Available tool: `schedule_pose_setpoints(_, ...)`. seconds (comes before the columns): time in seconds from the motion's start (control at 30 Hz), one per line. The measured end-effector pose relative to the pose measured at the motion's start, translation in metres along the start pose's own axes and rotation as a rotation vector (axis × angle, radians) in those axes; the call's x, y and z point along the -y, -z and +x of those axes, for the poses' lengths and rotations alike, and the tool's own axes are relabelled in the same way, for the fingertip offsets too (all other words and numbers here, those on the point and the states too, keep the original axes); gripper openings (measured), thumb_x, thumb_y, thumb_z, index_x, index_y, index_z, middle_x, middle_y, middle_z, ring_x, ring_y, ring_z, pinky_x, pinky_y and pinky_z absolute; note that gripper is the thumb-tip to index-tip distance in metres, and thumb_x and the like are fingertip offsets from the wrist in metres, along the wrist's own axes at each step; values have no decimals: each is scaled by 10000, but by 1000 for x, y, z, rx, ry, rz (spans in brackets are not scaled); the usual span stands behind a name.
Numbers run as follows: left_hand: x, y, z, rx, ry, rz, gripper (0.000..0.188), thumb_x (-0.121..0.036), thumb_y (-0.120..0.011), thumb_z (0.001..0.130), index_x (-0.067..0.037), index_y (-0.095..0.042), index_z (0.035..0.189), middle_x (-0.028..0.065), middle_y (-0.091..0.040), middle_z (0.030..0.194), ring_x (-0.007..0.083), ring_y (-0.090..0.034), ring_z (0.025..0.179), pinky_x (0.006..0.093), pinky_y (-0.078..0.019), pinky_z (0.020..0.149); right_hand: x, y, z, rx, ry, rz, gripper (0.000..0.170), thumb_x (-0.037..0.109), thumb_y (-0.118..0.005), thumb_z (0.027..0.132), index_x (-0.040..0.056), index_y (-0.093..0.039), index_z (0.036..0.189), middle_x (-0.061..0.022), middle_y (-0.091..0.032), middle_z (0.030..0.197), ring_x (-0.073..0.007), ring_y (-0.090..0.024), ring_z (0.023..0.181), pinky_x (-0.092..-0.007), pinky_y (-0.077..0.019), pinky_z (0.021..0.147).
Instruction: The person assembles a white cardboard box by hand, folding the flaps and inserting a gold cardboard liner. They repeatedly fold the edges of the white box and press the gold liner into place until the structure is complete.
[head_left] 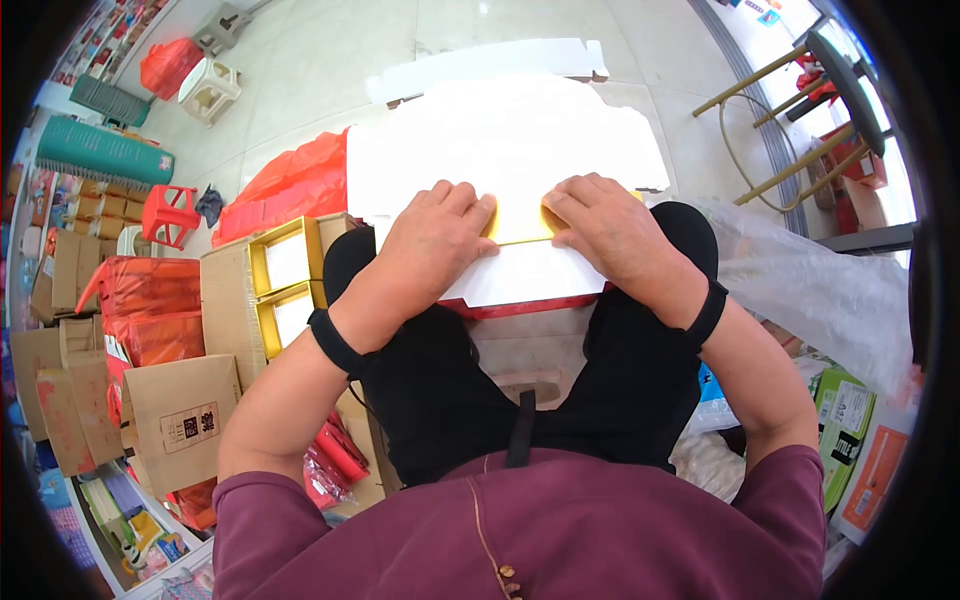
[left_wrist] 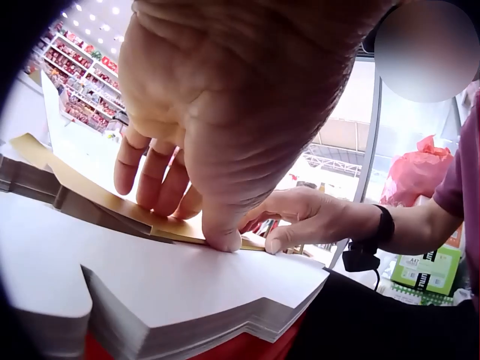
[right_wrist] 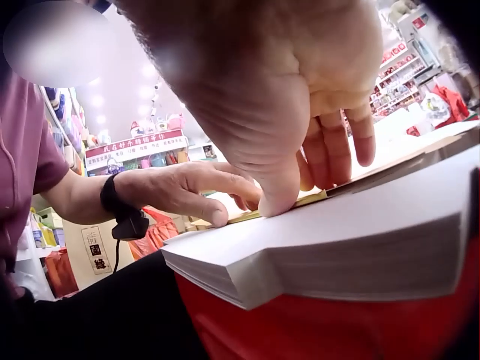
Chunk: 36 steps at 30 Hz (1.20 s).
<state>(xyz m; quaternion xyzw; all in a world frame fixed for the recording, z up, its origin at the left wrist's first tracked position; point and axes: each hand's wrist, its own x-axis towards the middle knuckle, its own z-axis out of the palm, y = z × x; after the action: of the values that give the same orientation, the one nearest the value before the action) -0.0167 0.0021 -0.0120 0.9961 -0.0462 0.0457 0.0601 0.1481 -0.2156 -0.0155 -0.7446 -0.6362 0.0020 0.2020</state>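
Observation:
A stack of white die-cut card sheets (head_left: 520,140) lies in front of the person's knees, its layered edges visible in both wrist views. Across the top sheet runs a raised gold-edged fold (left_wrist: 97,196). The left hand (head_left: 425,245) pinches this fold left of its middle, thumb on the near side and fingers beyond it. On the right, the right hand (head_left: 625,240) holds the same fold in the same way, thumb (right_wrist: 277,196) near, fingers behind. A short gap separates the two hands. The palms hide part of the fold in the wrist views.
Gold-rimmed boxes (head_left: 287,262) stand left of the knees, near red bags (head_left: 290,185) and a brown carton (head_left: 182,420). A round-seated stool (head_left: 845,95) is at upper right. Clear plastic sheeting (head_left: 810,290) and a green box (head_left: 845,425) lie at right.

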Motion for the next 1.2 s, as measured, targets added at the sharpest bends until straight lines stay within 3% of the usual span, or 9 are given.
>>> schedule_pose_setpoints(0.17,0,4,-4,-17,-67,28,644,-284,-786,937,-8,-561,1474,119,-653,1115,283,-626,1066,397,-530,959,2,-6,-2,-66,168,-263,371,78,-731,875,25,-681,1239,-128,-703,1075,-296,-669,1060,-385,-535,1015)
schedule_pose_setpoints(0.37,8,8,-5,-21,-59,-19,592,-163,-727,974,-15,-515,1506,126,-673,1011,309,-653,966,428,-560,879,-1,-1,1,-45,89,-114,291,42,-673,900,39,-700,1189,-126,-734,1022,-308,-705,994,-406,-566,934)
schedule_pose_setpoints(0.57,34,9,11,-2,45,-225,353,-117,-647,1008,-42,-680,1352,138,-709,959,315,-684,941,416,-573,854,-22,0,26,-40,-75,-22,254,27,-652,926,79,-736,1160,-133,-711,864,-340,-723,862,-443,-582,839)
schedule_pose_setpoints(0.67,41,9,19,-53,52,-95,400,-81,-693,997,-91,-669,1397,121,-683,1006,310,-664,949,421,-559,811,-28,1,41,27,-139,-74,228,38,-660,934,73,-747,1142,-124,-716,940,-312,-718,936,-427,-572,863)
schedule_pose_setpoints(0.8,40,-7,23,-67,146,30,446,-114,-708,991,-117,-656,1434,109,-674,1186,283,-651,1138,404,-530,951,-36,-10,46,23,-99,-226,222,46,-669,922,47,-741,1132,-128,-702,1087,-286,-685,1055,-410,-551,909)
schedule_pose_setpoints(0.9,34,-12,22,-149,68,174,472,-125,-689,995,-106,-624,1462,103,-655,1331,282,-614,1278,416,-500,1027,-35,-13,40,-17,-21,-308,256,59,-676,913,-7,-714,1157,-156,-685,1159,-301,-662,1123,-411,-534,956)
schedule_pose_setpoints(1.0,14,-10,20,5,-35,131,492,-138,-651,1015,-72,-576,1497,127,-613,1452,299,-564,1383,426,-482,1088,-17,-20,27,-92,102,-324,365,87,-681,919,-75,-664,1244,-225,-675,1258,-354,-643,1231,-436,-509,1053)
schedule_pose_setpoints(1.07,2,-21,9,-6,-20,86,521,-174,-625,1034,-20,-535,1524,167,-522,1587,346,-484,1487,498,-419,1192,-1,-41,10,-105,180,-295,446,120,-684,946,-116,-620,1319,-275,-649,1356,-394,-605,1334,-455,-473,1144)
schedule_pose_setpoints(1.2,-20,-20,-4,19,78,-37,529,-231,-602,1071,-19,-519,1549,200,-465,1647,398,-405,1558,579,-338,1255,23,-33,-2,-39,6,-31,518,155,-684,996,-120,-571,1421,-289,-532,1539,-410,-485,1487,-479,-377,1264)
